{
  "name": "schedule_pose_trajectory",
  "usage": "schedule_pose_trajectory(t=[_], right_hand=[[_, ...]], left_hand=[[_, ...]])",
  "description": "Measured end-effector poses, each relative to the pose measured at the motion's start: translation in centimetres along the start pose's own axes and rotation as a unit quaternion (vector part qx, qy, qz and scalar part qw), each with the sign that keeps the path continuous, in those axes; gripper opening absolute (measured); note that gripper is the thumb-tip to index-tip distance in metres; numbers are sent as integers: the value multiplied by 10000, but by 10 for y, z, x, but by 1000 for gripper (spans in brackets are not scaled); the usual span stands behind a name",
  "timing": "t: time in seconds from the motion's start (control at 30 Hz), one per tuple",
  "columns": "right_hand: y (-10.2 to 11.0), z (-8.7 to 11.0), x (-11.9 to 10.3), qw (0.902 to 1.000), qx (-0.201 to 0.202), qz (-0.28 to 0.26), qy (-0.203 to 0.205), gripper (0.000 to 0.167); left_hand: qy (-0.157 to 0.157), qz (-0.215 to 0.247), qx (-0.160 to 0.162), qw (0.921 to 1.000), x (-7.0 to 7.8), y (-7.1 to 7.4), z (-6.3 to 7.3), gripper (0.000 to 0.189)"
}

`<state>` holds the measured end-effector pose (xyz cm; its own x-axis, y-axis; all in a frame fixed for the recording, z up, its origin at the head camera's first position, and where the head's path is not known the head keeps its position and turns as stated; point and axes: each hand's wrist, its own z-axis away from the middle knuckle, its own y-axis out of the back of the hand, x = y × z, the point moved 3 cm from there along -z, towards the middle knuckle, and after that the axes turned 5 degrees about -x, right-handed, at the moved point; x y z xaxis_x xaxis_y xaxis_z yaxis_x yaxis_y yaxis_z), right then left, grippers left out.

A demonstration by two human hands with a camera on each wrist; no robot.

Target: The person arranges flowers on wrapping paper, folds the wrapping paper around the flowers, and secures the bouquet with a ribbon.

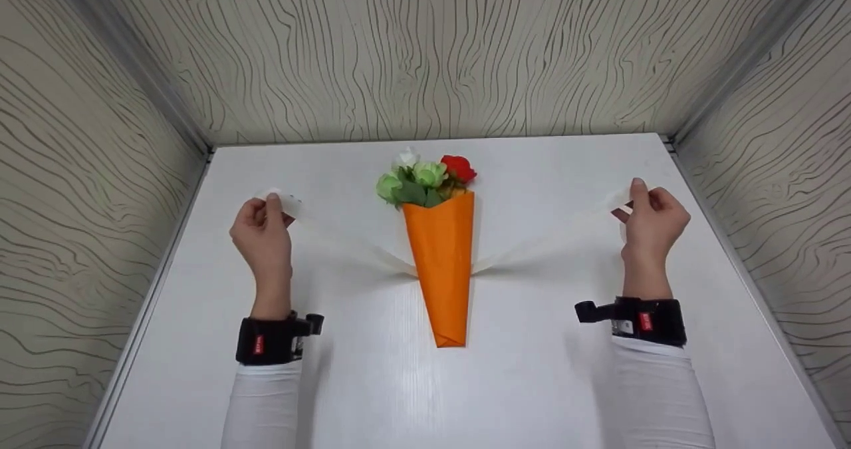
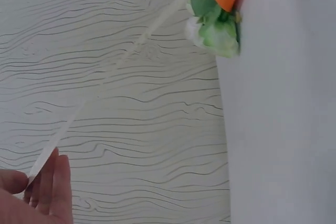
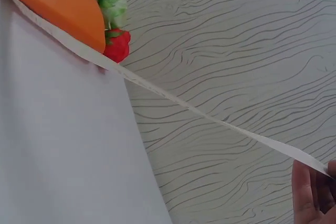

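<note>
An orange paper cone point(image 1: 440, 269) lies on the white table with its narrow end toward me. Out of its wide end stick artificial flowers point(image 1: 429, 175) in green, white and red, with green leaves. A thin white ribbon point(image 1: 356, 246) runs beneath the cone and comes out on both sides. My left hand point(image 1: 264, 236) pinches one ribbon end between thumb and fingers, raised off to the left. On the other side my right hand point(image 1: 651, 226) pinches the opposite end. Both ribbon lengths slant upward from the cone to the hands, as the right wrist view shows with the ribbon point(image 3: 173, 98) stretched out.
The white table point(image 1: 525, 382) has wood-grain patterned panels point(image 1: 425, 56) at its back and both sides. Grey metal edging point(image 1: 136, 342) runs along the left border. A black strap with a small camera point(image 1: 269, 339) sits on each wrist.
</note>
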<state>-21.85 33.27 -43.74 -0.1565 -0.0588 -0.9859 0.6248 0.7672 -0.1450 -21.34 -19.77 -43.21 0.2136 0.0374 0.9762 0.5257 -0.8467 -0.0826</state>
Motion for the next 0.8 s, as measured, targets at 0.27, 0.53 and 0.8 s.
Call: schedule_pose_trajectory(t=[0.27, 0.53, 0.8], right_hand=[[-34, 7, -28, 9929, -931, -630, 399, 31], [-68, 17, -53, 9773, -1855, -643, 799, 26], [-100, 28, -69, 9500, -2860, -797, 962, 27]], left_hand=[[-212, 606, -674, 9957, 31, -35, 2, 20], [-403, 898, -1406, 9852, 54, -70, 4, 22], [-354, 402, -2252, 9728, 79, -102, 14, 20]])
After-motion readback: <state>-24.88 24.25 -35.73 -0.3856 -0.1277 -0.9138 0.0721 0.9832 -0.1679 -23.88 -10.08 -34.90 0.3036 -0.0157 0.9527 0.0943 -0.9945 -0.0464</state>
